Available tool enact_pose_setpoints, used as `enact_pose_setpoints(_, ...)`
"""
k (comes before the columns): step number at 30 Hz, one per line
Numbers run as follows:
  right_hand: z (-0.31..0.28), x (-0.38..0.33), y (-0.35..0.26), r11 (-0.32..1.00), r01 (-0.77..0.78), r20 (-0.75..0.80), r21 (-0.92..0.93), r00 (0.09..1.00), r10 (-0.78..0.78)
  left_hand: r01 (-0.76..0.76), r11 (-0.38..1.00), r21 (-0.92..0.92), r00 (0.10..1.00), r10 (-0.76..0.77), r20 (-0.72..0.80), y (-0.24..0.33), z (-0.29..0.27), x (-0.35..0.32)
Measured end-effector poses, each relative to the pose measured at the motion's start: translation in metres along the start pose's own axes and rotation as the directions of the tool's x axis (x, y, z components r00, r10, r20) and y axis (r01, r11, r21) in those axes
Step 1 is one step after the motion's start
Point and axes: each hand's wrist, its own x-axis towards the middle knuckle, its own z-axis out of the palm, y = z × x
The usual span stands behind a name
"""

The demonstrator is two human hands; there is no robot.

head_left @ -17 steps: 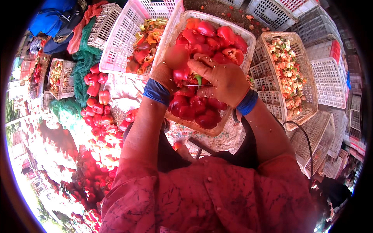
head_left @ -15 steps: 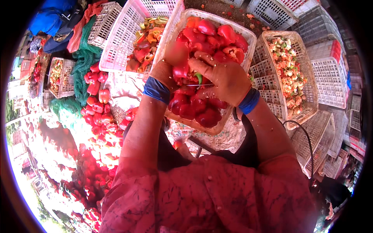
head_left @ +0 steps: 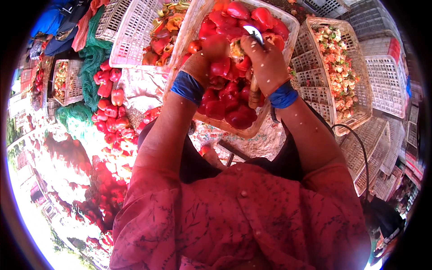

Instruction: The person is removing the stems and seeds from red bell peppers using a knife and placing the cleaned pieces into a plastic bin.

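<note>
Head view showed the red pepper [head_left: 219,56] clasped in the left hand [head_left: 204,63] over the pepper-filled basket [head_left: 292,33], lifted toward twelve o'clock compared with half a second earlier, when both hands sat lower over the heap. The right hand [head_left: 265,58], its grip closed round a small knife [head_left: 253,33], had swung in at the pepper's three o'clock, blade tip up; I judged the coring was under way. A crate of trimmings [head_left: 315,67] stood further toward three o'clock, whole peppers [head_left: 112,117] heaped at nine.
</note>
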Motion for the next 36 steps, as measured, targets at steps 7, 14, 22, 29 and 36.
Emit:
enact_pose_setpoints(7,-0.103,0.039,0.002,0.688,-0.019,-0.157,0.725,0.969,0.192,0.239,0.971,0.017,0.942,-0.228,-0.245,0.009,0.006,0.003)
enact_pose_setpoints(14,-0.24,0.048,0.042,0.341,0.202,-0.338,0.918,0.847,0.41,0.026,0.65,0.76,0.86,0.373,-0.348,-0.034,0.002,-0.009)
enact_pose_setpoints(22,-0.159,0.053,0.024,0.38,0.04,-0.167,0.924,0.936,0.31,0.255,0.354,0.9,0.585,0.685,-0.435,-0.064,-0.013,-0.062)
enact_pose_setpoints(29,-0.052,-0.005,-0.023,0.823,-0.157,-0.022,0.546,0.979,0.201,0.182,0.281,0.942,0.791,0.527,-0.31,-0.116,-0.005,-0.092)
enact_pose_setpoints(36,0.024,-0.001,0.003,0.997,0.038,0.177,-0.071,0.984,-0.025,-0.227,0.974,0.024,0.762,0.193,-0.618,-0.022,-0.021,-0.093)
